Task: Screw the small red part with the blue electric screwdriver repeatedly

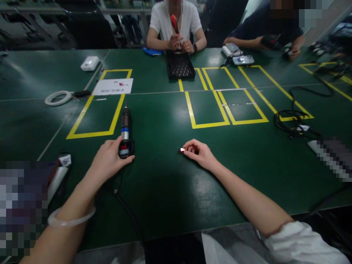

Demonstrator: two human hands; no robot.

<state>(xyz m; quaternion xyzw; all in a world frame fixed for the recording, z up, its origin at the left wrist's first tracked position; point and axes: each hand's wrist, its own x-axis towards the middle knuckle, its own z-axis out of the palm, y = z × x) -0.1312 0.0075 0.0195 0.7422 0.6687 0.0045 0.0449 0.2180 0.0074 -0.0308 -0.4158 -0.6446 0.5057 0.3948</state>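
My left hand is closed round the rear end of an electric screwdriver, which has a dark body with blue and silver bands. Its bit points away from me, and a black cord runs from it toward the table's front edge. To the right, my right hand pinches a small white, red and dark piece between thumb and fingertips, just over or on the green table. That piece is too small to name.
Yellow tape outlines mark the table, and a printed sheet lies over one. A black tray of small parts stands before a co-worker holding a red-handled tool. A white cable coil lies left, black cables right.
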